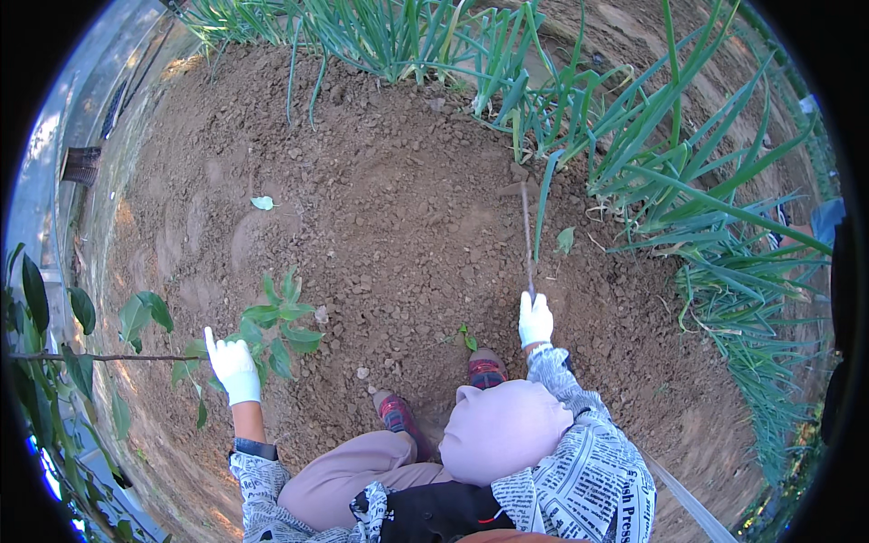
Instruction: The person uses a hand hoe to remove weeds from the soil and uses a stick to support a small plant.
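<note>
My right hand, in a white glove, grips the thin handle of a small hand hoe. Its blade rests at the loose brown soil, close to the foot of the green onion plants. At the left, my white-gloved left hand is curled around a thin leafy branch, with one digit sticking up. Green leaves show past that hand; its grip on the stem is partly hidden.
Green onions curve in a row along the top and right side. My shoes stand on the soil below my bent knees. Loose leaves lie on the ground. A dark ribbed object sits by the paving at far left. Part of a person shows at far right.
</note>
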`<act>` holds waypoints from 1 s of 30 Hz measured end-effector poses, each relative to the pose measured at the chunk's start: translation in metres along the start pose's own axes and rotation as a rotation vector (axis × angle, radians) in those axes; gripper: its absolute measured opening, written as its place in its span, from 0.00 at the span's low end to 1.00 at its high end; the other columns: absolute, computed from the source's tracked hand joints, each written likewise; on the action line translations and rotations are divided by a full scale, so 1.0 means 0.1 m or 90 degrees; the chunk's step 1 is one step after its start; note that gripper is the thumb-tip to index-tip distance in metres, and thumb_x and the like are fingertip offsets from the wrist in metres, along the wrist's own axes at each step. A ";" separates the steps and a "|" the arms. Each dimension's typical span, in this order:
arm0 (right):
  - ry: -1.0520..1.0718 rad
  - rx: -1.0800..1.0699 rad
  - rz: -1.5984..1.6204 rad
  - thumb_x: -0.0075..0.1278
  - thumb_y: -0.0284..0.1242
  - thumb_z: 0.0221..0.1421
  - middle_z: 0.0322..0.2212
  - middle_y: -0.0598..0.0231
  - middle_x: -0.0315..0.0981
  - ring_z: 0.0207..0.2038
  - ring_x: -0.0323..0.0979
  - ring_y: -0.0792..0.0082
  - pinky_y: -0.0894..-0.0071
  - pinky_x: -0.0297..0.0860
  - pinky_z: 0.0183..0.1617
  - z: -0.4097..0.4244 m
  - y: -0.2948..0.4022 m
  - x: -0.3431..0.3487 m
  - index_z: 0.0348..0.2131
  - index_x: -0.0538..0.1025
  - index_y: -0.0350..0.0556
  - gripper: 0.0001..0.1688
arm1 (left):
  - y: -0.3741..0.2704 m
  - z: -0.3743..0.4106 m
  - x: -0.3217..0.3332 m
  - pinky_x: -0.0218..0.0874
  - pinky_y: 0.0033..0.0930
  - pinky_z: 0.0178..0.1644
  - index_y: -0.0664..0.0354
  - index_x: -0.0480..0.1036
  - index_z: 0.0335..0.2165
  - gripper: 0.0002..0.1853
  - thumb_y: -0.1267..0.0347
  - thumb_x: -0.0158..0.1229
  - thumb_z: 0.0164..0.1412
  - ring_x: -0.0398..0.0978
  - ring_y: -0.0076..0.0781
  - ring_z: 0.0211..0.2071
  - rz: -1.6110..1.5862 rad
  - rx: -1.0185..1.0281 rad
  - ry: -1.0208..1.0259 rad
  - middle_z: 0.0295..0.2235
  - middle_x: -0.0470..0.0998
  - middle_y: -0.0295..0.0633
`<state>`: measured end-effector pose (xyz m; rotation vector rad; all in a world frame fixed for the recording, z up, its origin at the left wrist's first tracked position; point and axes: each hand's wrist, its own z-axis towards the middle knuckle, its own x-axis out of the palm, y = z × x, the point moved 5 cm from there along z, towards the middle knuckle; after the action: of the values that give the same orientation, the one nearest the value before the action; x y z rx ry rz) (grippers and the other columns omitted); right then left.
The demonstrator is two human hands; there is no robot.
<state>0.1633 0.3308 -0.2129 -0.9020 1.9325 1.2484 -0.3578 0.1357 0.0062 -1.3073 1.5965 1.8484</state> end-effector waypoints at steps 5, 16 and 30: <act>-0.005 0.021 0.031 0.37 0.48 0.60 0.26 0.42 0.73 0.30 0.71 0.40 0.45 0.66 0.34 0.17 0.06 -0.01 0.32 0.67 0.45 0.23 | -0.03 0.00 -0.04 0.38 0.41 0.67 0.59 0.72 0.16 0.10 0.76 0.47 0.49 0.71 0.36 0.29 -0.001 0.002 0.011 0.17 0.72 0.45; -0.035 0.000 0.112 0.39 0.46 0.60 0.25 0.43 0.73 0.30 0.71 0.40 0.45 0.65 0.33 0.17 0.25 -0.04 0.33 0.68 0.44 0.23 | -0.01 0.00 -0.04 0.37 0.40 0.67 0.59 0.72 0.16 0.11 0.75 0.47 0.50 0.71 0.36 0.29 -0.001 -0.001 0.017 0.17 0.71 0.45; 0.000 0.023 0.156 0.38 0.48 0.60 0.26 0.40 0.72 0.32 0.70 0.38 0.46 0.65 0.35 0.18 0.05 -0.09 0.34 0.68 0.43 0.25 | -0.02 0.00 -0.06 0.38 0.41 0.67 0.59 0.72 0.16 0.10 0.76 0.48 0.48 0.71 0.36 0.28 0.002 0.013 0.003 0.17 0.72 0.45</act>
<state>0.1668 0.3512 -0.2092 -0.6616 2.1072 1.3445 -0.3536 0.1382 0.0101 -1.3016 1.6156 1.8272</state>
